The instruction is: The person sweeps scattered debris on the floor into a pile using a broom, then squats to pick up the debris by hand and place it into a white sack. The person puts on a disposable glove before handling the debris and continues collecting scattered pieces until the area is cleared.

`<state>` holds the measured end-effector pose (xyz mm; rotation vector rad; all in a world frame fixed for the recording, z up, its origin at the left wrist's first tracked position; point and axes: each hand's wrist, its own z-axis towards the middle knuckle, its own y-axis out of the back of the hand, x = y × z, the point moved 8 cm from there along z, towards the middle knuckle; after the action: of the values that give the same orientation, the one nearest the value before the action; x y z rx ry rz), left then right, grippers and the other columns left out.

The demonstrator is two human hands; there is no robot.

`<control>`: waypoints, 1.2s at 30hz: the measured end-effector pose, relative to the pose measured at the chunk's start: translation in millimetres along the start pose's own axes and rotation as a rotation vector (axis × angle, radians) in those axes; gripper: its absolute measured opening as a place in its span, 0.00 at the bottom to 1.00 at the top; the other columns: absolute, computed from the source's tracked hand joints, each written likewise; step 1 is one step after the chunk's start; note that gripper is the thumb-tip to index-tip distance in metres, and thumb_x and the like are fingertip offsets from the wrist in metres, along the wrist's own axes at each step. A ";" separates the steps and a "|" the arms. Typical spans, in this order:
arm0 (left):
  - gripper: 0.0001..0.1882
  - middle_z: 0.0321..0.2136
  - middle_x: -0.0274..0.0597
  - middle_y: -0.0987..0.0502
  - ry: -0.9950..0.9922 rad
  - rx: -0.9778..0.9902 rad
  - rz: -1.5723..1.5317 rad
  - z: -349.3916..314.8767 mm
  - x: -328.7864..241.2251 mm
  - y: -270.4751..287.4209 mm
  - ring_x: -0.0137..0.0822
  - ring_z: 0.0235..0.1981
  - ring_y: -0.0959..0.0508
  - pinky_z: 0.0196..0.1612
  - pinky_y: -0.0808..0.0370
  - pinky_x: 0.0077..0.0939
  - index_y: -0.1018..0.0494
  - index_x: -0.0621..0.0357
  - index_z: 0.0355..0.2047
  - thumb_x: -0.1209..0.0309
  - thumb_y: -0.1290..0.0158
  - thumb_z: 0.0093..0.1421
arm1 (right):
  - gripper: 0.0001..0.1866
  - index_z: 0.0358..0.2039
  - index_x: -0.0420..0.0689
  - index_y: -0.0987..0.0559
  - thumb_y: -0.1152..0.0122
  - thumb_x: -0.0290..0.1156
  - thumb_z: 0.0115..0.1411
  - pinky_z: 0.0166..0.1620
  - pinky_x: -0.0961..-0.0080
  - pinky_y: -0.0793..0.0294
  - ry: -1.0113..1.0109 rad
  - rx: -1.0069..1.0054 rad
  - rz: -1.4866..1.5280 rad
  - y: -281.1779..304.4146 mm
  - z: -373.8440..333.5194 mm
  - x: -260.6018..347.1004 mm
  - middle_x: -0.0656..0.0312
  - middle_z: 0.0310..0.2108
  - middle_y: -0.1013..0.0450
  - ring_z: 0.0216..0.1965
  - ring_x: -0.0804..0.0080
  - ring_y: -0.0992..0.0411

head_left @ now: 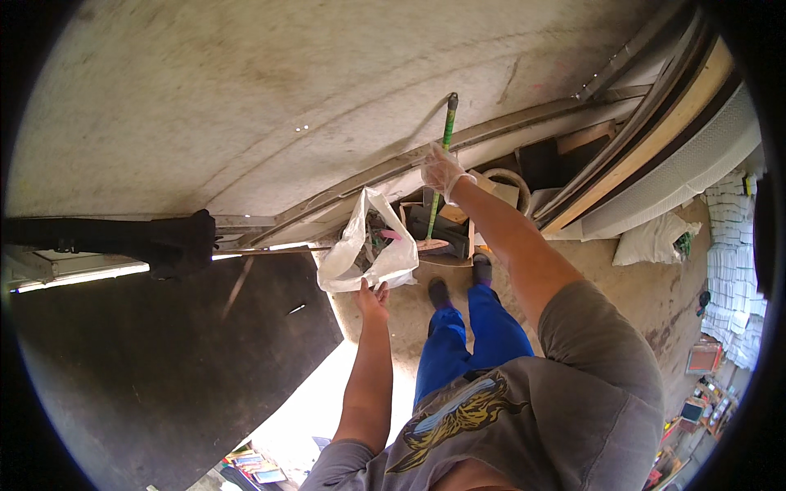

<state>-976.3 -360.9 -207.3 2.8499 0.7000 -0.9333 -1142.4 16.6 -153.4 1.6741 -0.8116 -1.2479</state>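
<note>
My left hand (372, 300) grips the near rim of a white plastic bag (334, 266), thumb and fingers at its edge. The bag's mouth gapes upward; inside are mixed bits of rubbish and something pink (391, 235). My right hand (443, 170), in a thin see-through glove, is closed round the green handle of a broom (449, 127). The handle stands almost upright just right of the bag. Its lower end reaches a brownish broom head by a dark box (460, 237); the bristles cannot be made out.
A pale wall panel (246, 98) rises ahead. Long boards (655, 155) lean at the right, with a white sack (655, 239) below them. A dark sheet (164, 352) fills the left. Behind my right side are white stacks (729, 262) and assorted goods.
</note>
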 end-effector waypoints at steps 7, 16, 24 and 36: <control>0.25 0.50 0.41 0.32 0.013 -0.052 0.066 -11.1 15.0 0.3 0.47 0.39 0.19 0.42 0.24 0.45 0.41 0.47 0.60 0.55 0.47 0.68 | 0.10 0.35 0.47 0.17 0.44 0.35 0.61 0.57 0.63 0.32 -0.021 -0.240 -0.010 45.8 -55.4 2.8 0.59 0.37 0.20 0.44 0.62 0.23; 0.31 0.48 0.41 0.31 0.125 0.096 0.232 -38.1 34.5 -37.8 0.47 0.44 0.22 0.51 0.27 0.45 0.38 0.51 0.61 0.49 0.45 0.66 | 0.24 0.63 0.55 0.31 0.50 0.43 0.67 0.69 0.56 0.43 -0.293 0.140 0.597 86.2 -152.2 7.0 0.59 0.60 0.31 0.64 0.57 0.35; 0.23 0.41 0.39 0.19 -0.112 0.789 0.390 -141.3 -7.5 -216.5 0.34 0.39 0.20 0.44 0.23 0.29 0.25 0.59 0.51 0.52 0.45 0.67 | 0.36 0.72 0.60 0.44 0.52 0.56 0.68 0.70 0.53 0.45 -0.209 -0.277 0.638 170.0 -212.9 34.5 0.58 0.73 0.48 0.72 0.50 0.48; 0.18 0.25 0.44 0.20 -0.395 0.743 0.568 -160.7 -13.6 -216.3 0.33 0.21 0.21 0.29 0.20 0.27 0.22 0.68 0.36 0.61 0.46 0.69 | 0.36 0.71 0.61 0.42 0.50 0.57 0.66 0.68 0.52 0.39 -0.169 -0.042 0.588 218.3 -289.4 35.2 0.62 0.74 0.50 0.71 0.53 0.45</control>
<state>-993.2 -141.5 -51.3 2.9273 -0.5929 -1.8187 -855.4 -28.3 66.2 1.1758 -1.2601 -0.9827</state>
